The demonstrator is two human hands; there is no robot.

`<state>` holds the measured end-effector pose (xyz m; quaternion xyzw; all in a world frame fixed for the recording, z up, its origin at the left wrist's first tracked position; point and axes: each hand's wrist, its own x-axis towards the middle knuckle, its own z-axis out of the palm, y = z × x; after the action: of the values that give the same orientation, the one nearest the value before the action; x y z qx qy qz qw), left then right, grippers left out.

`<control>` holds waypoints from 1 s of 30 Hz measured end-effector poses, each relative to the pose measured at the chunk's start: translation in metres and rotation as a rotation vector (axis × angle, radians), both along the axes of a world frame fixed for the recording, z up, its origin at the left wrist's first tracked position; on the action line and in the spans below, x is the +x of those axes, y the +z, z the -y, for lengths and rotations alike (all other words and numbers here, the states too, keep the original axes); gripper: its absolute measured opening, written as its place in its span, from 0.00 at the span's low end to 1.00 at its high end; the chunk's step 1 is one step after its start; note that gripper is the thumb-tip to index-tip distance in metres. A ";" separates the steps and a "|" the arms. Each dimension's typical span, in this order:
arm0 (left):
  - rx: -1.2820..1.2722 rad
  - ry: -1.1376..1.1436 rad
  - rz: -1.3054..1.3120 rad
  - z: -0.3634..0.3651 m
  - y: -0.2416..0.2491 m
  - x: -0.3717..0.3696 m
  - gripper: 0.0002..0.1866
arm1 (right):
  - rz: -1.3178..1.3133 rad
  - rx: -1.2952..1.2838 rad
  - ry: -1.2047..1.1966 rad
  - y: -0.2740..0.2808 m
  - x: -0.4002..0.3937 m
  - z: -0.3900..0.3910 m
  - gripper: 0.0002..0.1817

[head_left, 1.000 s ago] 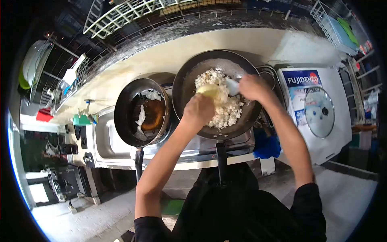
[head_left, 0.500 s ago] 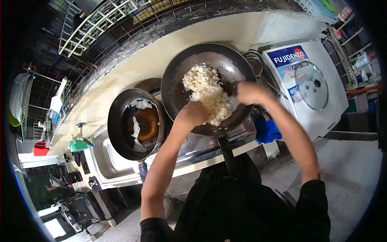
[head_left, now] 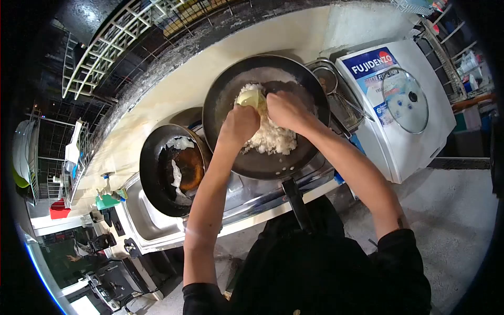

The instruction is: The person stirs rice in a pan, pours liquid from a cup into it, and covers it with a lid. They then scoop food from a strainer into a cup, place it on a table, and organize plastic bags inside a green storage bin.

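A mound of white rice [head_left: 270, 139] lies in the large dark frying pan [head_left: 220, 142]. My left hand [head_left: 242, 125] is closed over the rice, on a pale yellowish, translucent piece [head_left: 252, 98] whose kind I cannot make out. Beside it, my right hand [head_left: 286, 110] is curled shut above the rice, close to the same piece. Whatever its fingers grip is hidden. A few loose grains stick to the pan near its black handle [head_left: 297, 202].
A second dark pan [head_left: 152, 178] with browned, oily residue and white scraps sits left, over the sink [head_left: 142, 220]. At right, a glass lid [head_left: 405, 105] rests on a white appliance [head_left: 433, 126]. A metal strainer [head_left: 328, 79] lies behind the large pan; a wire rack [head_left: 113, 47] hangs upper left.
My right hand has moved left from the pan's right side toward my left hand. My left hand has moved up and slightly left. The rice has been shifted, and the pale piece now shows more clearly.
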<state>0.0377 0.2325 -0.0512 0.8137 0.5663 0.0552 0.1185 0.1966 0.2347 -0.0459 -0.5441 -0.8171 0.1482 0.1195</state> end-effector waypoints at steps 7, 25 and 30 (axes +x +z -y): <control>0.163 -0.180 -0.195 0.042 -0.006 -0.041 0.11 | 0.011 -0.241 -0.232 0.036 0.052 0.019 0.08; 0.212 -0.508 -0.376 0.067 0.013 -0.021 0.06 | -0.016 -0.388 -0.100 0.059 0.033 0.018 0.12; -0.745 -0.247 -0.174 0.031 0.018 -0.005 0.06 | 0.135 -0.864 -0.138 0.042 0.040 0.009 0.09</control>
<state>0.0330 0.2020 -0.0334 0.7787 0.4534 -0.2376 0.3627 0.2369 0.2252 -0.0039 -0.6060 -0.6477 0.4322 -0.1629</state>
